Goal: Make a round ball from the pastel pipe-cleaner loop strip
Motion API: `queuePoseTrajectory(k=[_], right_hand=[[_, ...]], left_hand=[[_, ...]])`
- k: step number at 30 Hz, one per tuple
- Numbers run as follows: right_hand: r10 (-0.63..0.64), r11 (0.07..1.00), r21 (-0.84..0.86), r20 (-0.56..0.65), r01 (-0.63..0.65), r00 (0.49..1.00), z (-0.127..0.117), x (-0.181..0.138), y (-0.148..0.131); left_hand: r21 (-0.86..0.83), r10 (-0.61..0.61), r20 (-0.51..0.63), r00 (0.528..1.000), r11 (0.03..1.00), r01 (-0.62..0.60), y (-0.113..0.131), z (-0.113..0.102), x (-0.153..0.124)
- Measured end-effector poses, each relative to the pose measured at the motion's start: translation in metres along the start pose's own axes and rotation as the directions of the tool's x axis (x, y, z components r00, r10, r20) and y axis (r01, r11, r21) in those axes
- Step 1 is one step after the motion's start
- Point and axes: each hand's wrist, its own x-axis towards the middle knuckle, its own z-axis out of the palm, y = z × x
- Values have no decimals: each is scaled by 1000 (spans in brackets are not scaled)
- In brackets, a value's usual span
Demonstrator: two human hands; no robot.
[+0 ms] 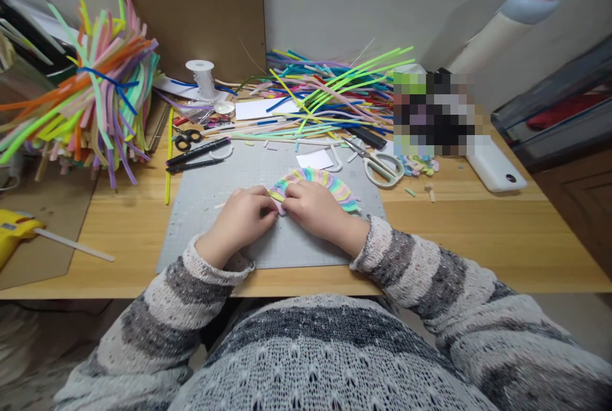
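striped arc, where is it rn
The striped arc lies just right of the head view's centre, on the grey mat, partly behind the right hand.

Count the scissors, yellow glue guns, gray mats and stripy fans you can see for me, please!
Scissors: 2, a black-handled pair and a white-handled pair
Yellow glue gun: 1
Gray mat: 1
Stripy fan: 1
Total: 5

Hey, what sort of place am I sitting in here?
Probably a craft workspace: bundled fuzzy stems, a gray cutting mat and a yellow glue gun share the wooden table.
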Motion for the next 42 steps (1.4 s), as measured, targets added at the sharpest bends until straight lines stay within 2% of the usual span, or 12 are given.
queuePoseTrajectory(k=[5,11,15,21,29,36,42], right_hand=[[63,995,79,5,-63,998,1,1,2],[106,973,201,44,-113,993,-4,3,2],[117,971,203,71,-129,991,-9,3,-1],[87,983,158,40,-92,995,-9,1,-2],[58,983,177,-16,-54,998,-3,0,6],[74,988,139,-41,-68,996,-1,0,10],[76,987,149,-53,-68,996,-1,-1,10]], left_hand=[[-64,-31,-58,998,998,27,-1,6,1],[3,-120,-138,983,993,122,7,17,2],[-9,-155,-155,976,988,155,10,21,4],[-142,-144,-157,977,982,122,9,20,6],[-49,-132,-145,981,991,126,9,21,6],[-88,-128,-192,973,990,113,11,25,3],[-78,-94,-136,986,993,84,10,19,-2]])
